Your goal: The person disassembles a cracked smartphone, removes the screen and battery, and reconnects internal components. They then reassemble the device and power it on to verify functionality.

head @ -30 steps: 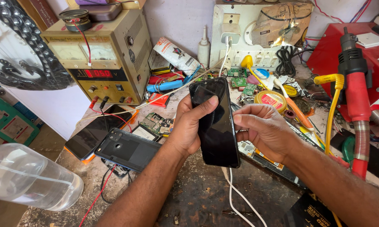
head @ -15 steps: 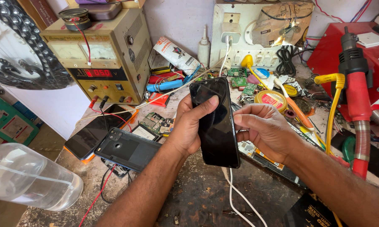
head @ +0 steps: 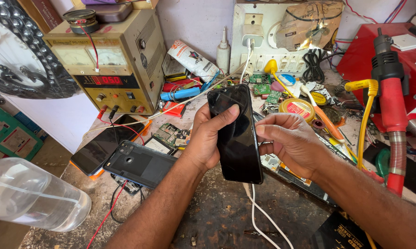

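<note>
Lower left of frame: clear plastic bottle (head: pixel 30 200) lay on its side, looked empty. Centre: black phone (head: pixel 235 133) stood upright off the bench, long axis near vertical; left hand (head: pixel 208 138) wrapped its left edge, thumb on the glass, right hand (head: pixel 291 143) just right of it, fingers curled against the right edge, holding nothing else. Behind, upper left: power supply (head: pixel 109 64) at the wall; no other containers with visible contents.
</note>
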